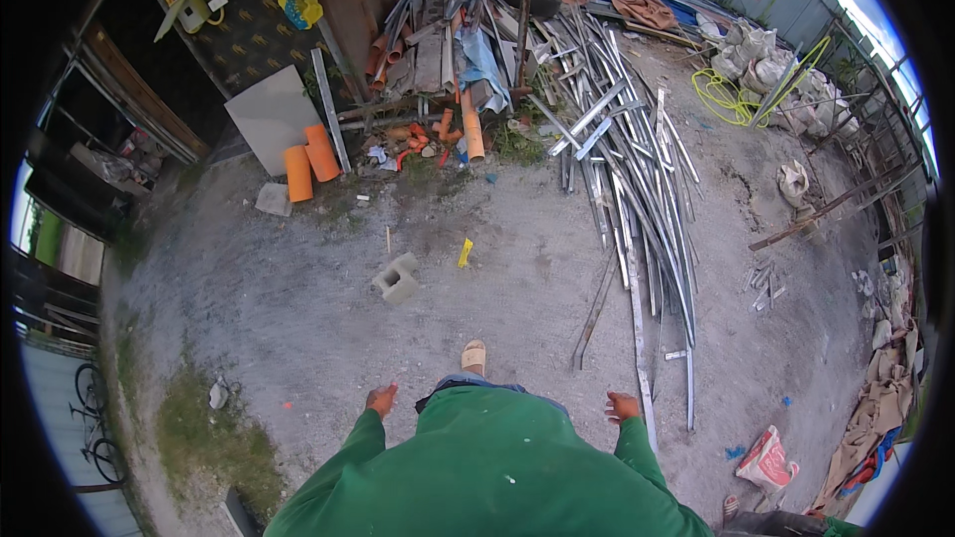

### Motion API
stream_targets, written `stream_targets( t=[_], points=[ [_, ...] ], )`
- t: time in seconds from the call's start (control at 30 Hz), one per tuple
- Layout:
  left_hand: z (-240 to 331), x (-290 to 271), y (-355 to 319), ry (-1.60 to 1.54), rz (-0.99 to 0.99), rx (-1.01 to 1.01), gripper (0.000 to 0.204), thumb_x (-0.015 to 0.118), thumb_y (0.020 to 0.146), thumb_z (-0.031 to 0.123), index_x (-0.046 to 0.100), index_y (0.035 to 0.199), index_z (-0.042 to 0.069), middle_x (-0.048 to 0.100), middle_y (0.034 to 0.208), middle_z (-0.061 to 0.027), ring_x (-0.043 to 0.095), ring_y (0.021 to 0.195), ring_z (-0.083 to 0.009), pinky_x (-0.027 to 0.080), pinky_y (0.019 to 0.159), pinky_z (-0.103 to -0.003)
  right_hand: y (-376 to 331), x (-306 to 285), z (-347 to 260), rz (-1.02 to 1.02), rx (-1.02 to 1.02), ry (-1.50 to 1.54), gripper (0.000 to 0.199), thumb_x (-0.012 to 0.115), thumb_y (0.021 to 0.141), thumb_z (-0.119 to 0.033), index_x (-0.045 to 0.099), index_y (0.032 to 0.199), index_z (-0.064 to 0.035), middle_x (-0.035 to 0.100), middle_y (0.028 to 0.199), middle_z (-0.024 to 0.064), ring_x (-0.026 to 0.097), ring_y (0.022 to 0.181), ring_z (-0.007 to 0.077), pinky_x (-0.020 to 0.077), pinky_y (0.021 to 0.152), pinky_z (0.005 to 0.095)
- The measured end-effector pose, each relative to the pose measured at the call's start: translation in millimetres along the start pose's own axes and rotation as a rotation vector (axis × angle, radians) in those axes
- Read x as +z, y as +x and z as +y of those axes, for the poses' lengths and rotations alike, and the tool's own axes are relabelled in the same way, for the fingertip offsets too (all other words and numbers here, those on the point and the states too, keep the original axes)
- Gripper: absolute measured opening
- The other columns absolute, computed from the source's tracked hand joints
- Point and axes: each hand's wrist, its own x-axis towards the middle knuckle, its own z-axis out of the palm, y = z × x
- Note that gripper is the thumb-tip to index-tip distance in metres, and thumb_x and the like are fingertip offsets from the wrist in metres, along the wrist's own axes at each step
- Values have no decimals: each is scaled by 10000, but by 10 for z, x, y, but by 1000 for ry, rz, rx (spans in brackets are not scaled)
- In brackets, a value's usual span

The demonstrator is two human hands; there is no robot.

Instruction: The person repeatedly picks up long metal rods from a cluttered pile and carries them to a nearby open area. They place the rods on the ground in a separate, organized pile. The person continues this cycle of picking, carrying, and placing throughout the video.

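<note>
My left hand (382,399) hangs out from my side above the gravel ground, its fingers loosely apart and nothing in them. My right hand (623,406) is held out on the other side, also empty, with loosely bent, parted fingers. Just beyond it lies a long pile of metal profiles (652,209), its near ends reaching down beside my right arm; the hand appears apart from them. One of my feet, in a tan sandal (475,356), shows ahead of my green top. Farther ahead, a grey hollow concrete block (398,279) lies near a small yellow piece (466,253).
Orange pipes (298,174) lean by a grey board (271,119) at the far left. Scrap is heaped behind. Filled sacks (761,60) and a yellow-green hose (724,99) lie far right. Another person's leg (786,523) and a red-white bag (767,459) are at lower right.
</note>
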Motion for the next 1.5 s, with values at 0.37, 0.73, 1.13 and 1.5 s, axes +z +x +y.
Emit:
stream_targets(
  t=[0.37,0.73,1.13,1.5],
  points=[
    [1040,-421,337,-170,-15,-137,582,635,883,523,601,1218,48,669,1126,-91,654,861,-243,496,717,-384,207,673,-456,-110,238,-156,447,636,886,-397,570,1214,-100,649,1104,110,659,804,280,510,725,467],
    [2743,-461,491,-50,16,-56,604,616,890,540,585,1261,64,670,1126,-75,646,906,-211,487,728,-358,1412,906,-2228,-169,69,-71,370,654,863,-348,610,1146,-113,648,920,60,650,738,239,509,677,427],
    [2704,-982,870,73,-13,-224,585,641,877,531,629,1224,60,688,1093,-79,667,900,-209,486,684,-314,2085,1783,-4741,-144,-269,42,280,683,858,-331,649,983,-84,630,785,8,592,606,134,423,492,284],
    [4718,-2128,1917,153,-46,-296,673,613,901,515,497,1360,37,630,1233,-124,625,1089,-266,470,896,-391,2573,3423,-4674,-165,118,-135,304,662,856,-332,622,991,-62,633,805,54,624,635,205,486,548,376]
  ],
)
